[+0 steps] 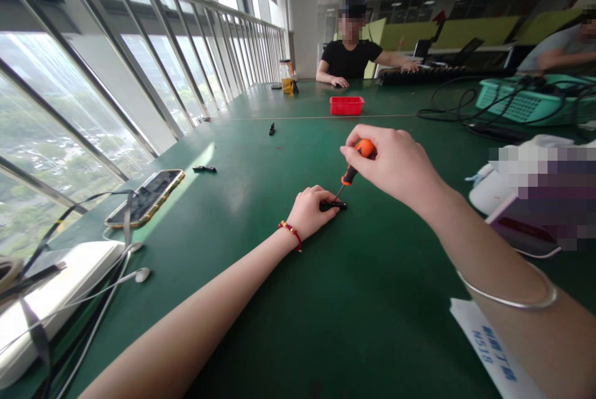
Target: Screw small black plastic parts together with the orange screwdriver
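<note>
In the head view my right hand (pixel 388 154) grips an orange and black screwdriver (pixel 351 169) by its handle, which is tilted. Its thin metal shaft points down and left to a small black part (pixel 342 206) on the green table (pixel 261 157). My left hand (pixel 313 210) pinches that part against the tabletop, and its fingers cover some of it. The screwdriver's tip meets the part close to my left fingertips; whether it sits in a screw is too small to tell. Two other small black pieces, one nearer (pixel 205 169) and one farther (pixel 272 130), lie to the left.
A phone (pixel 146 198), earphones (pixel 142 274) and a white box (pixel 65 300) lie at the left by the railing. A red bin (pixel 347 106) stands ahead, near a seated person (pixel 351 54). A teal basket (pixel 507 101) with cables is at the right, above a white-wrapped package (pixel 484 188).
</note>
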The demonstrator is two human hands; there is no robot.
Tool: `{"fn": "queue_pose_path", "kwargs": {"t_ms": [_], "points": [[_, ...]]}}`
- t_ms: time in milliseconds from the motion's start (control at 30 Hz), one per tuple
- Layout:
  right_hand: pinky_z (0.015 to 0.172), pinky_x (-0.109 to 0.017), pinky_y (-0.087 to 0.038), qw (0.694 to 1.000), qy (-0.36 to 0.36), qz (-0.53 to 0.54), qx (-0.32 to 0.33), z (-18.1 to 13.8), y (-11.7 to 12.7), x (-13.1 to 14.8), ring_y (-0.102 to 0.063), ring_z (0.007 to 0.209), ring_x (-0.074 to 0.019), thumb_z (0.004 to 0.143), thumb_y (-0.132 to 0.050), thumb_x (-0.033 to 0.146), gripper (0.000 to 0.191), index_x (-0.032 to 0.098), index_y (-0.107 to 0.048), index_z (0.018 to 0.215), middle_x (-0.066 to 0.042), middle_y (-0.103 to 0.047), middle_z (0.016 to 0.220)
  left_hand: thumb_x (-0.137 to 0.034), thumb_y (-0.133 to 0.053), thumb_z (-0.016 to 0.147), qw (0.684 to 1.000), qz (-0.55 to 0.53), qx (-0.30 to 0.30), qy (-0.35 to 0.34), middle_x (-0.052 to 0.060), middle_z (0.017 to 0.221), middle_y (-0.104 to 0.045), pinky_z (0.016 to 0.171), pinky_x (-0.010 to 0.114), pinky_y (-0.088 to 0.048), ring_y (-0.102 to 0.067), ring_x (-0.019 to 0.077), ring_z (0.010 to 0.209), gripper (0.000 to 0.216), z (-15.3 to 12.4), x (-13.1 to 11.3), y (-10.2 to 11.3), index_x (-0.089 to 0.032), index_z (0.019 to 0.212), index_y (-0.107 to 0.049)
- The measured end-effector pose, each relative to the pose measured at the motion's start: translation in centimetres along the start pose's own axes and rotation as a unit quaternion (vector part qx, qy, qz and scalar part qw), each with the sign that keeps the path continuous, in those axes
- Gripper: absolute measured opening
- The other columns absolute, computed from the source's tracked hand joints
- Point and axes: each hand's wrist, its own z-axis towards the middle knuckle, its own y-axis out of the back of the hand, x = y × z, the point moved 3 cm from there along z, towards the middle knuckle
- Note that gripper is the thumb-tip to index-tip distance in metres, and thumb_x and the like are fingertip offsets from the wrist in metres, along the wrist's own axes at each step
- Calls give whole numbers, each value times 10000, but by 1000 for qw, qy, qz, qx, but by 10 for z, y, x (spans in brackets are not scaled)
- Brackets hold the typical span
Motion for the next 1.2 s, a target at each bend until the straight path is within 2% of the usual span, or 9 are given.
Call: {"fn": "queue_pose_path", "kwargs": {"t_ms": [133,300,467,600,700,767,867,1033,1200], "points": [[513,-253,-256,1000,5,6,5,0,-2,1,-449,514,-142,722,-569,378,230,254,-549,914,23,-556,609,-239,-620,744,1000,2,-1,2,25,878,-631,821,312,-468,-560,170,826,157,0,-1,0,-230,868,-716],[514,-263,-254,1000,2,4,-5,-1,-3,1,-464,544,-157,783,-492,486,272,235,-554,699,-5,-534,563,-232,-623,741,1000,-3,-3,-2,26,879,-634,816,309,-472,-560,169,825,153,0,-1,0,-227,863,-717],[512,-255,-264,1000,2,19,1,-1,-4,2,-449,509,-138,704,-581,369,235,246,-538,900,25,-554,603,-236,-626,739,1000,-4,-1,3,28,875,-633,814,311,-473,-561,171,823,153,0,-1,0,-225,862,-718],[506,-260,-265,1000,0,10,-2,-1,-8,2,-451,530,-149,743,-534,460,224,236,-522,740,2,-546,597,-236,-621,744,1000,-5,-3,-4,29,883,-632,821,313,-472,-561,171,832,156,0,-1,0,-223,867,-717],[505,-260,-267,1000,-4,12,8,0,-9,1,-443,526,-143,741,-525,382,162,232,-503,682,4,-540,591,-238,-620,745,1000,-2,-3,-1,30,879,-630,819,313,-473,-562,173,835,164,-1,-1,0,-226,877,-717],[507,-258,-266,1000,-13,13,6,-1,-8,1,-441,522,-140,700,-555,326,109,237,-515,749,12,-545,603,-234,-623,741,1000,-2,-2,2,33,876,-631,819,315,-473,-563,174,832,163,-1,-1,0,-222,874,-717],[511,-252,-263,1000,-11,21,-4,-2,-7,2,-445,519,-137,660,-603,316,248,242,-513,879,25,-551,624,-230,-626,738,1000,-5,-2,2,33,876,-635,824,318,-473,-563,174,828,151,0,-1,0,-217,858,-717],[508,-246,-246,999,16,24,-33,-2,-8,4,-442,517,-131,784,-492,477,261,223,-517,731,21,-498,554,-228,-625,739,1000,-11,-4,-3,32,876,-638,824,317,-474,-562,171,821,141,1,-1,0,-213,845,-717],[506,-242,-244,999,12,17,-47,-3,-7,4,-420,489,-124,747,-525,373,154,225,-541,789,33,-508,555,-228,-624,741,1000,-9,-2,-1,29,877,-639,821,314,-474,-564,171,822,160,0,-1,0,-226,869,-720]]}}
